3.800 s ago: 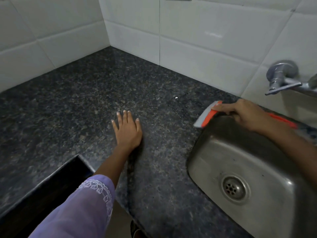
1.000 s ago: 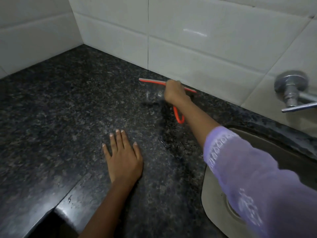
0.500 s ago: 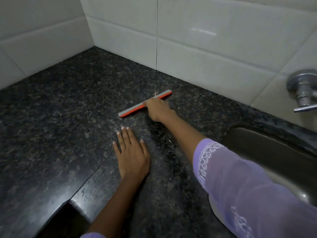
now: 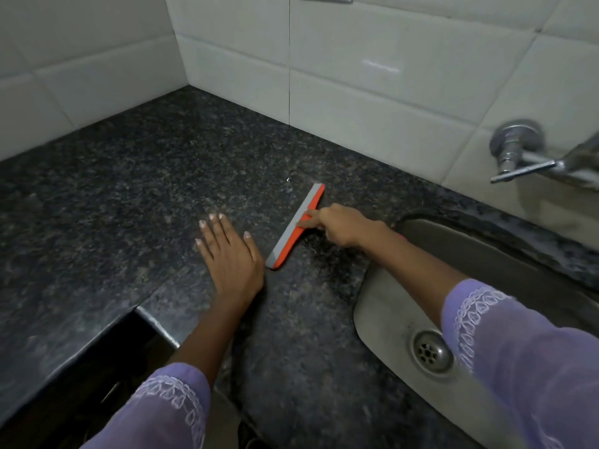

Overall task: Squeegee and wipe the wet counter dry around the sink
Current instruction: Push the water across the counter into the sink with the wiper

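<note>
An orange squeegee with a grey rubber blade lies edge-down on the dark speckled granite counter, its blade running diagonally from far right to near left. My right hand grips its handle, just left of the steel sink. My left hand rests flat on the counter, fingers spread, right beside the blade's near end. A damp sheen shows on the stone between the blade and the sink.
A chrome tap sticks out of the white tiled wall above the sink. The sink drain is at lower right. The counter's front edge steps inward at lower left, with dark space below.
My right hand has dragged the squeegee from the back wall toward the sink, turning the blade steeper. My left hand stays flat in the same spot.
</note>
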